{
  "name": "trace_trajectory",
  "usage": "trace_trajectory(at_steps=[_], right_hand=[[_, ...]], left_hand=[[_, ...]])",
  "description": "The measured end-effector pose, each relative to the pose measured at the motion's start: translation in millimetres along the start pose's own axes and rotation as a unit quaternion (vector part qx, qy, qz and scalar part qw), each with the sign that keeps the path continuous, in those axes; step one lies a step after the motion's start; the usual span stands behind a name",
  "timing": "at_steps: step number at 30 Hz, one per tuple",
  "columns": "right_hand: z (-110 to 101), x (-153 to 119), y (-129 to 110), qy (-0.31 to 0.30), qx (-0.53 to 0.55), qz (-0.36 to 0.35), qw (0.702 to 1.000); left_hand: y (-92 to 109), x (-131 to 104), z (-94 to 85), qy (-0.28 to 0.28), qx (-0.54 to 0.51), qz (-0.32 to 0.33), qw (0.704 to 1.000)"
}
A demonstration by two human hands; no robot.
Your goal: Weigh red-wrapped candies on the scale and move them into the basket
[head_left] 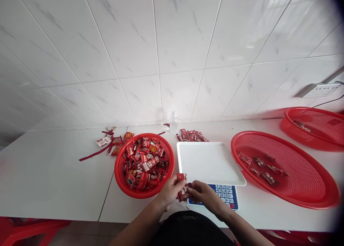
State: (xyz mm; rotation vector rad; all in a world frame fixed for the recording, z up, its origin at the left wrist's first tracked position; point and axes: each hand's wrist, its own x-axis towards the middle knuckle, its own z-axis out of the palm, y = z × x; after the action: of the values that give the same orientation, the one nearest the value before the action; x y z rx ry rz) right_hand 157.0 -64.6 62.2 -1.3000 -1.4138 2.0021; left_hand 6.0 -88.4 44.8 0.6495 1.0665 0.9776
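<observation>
My left hand [169, 193] is closed round small red candy packets [184, 192], in front of the scale's near edge. The fingers of my right hand [201, 193] pinch the right side of the same packets. Behind my hands lies the bare white tray [209, 160] of a scale, and its blue keypad [225, 195] is partly covered by my right hand. To the left stands a round red basket [118, 174] heaped with red wrapped candies [146, 163].
Two red baskets stand at the right, the nearer [303, 174] and farther [319, 142] each holding packets. A clear bottle [173, 121] and a packet pile [192, 135] are behind the scale. Wrappers and ribbon [94, 154] lie left. A power strip [319, 90] is on the wall.
</observation>
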Motion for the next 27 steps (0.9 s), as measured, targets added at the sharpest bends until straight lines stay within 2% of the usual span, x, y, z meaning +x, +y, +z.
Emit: trace_trajectory(at_steps=[4, 9, 13, 15, 17, 19, 21, 22, 24, 27], right_hand=[[-11, -3, 8, 0.040, 0.023, 0.021, 0.999], [-34, -5, 15, 0.122, 0.076, 0.029, 0.989], [-52, -4, 16, 0.222, 0.180, 0.028, 0.958], [-58, -4, 17, 0.259, 0.226, 0.025, 0.939], [-62, -4, 19, 0.278, 0.246, 0.028, 0.928], [-63, -6, 21, 0.272, 0.239, 0.035, 0.932], [-61, -10, 23, 0.251, 0.213, 0.045, 0.943], [-60, -12, 24, 0.240, 0.197, 0.050, 0.949], [-57, -14, 24, 0.223, 0.167, 0.060, 0.958], [-54, -12, 25, 0.215, 0.146, 0.060, 0.964]], left_hand=[[-5, 3, -3.0, 0.014, 0.006, -0.032, 0.999], [4, 15, -6.4, 0.025, -0.009, -0.060, 0.998], [12, 34, 4.8, -0.026, -0.007, -0.061, 0.998], [13, 42, 8.5, -0.017, 0.023, -0.072, 0.997], [14, 49, 5.6, 0.011, 0.100, -0.058, 0.993], [15, 55, -6.4, 0.039, 0.212, 0.006, 0.976], [16, 57, -26.8, 0.082, 0.330, 0.079, 0.937], [17, 58, -39.2, 0.114, 0.385, 0.094, 0.911], [17, 56, -65.1, 0.140, 0.496, 0.069, 0.855], [13, 49, -96.0, 0.109, 0.552, 0.000, 0.827]])
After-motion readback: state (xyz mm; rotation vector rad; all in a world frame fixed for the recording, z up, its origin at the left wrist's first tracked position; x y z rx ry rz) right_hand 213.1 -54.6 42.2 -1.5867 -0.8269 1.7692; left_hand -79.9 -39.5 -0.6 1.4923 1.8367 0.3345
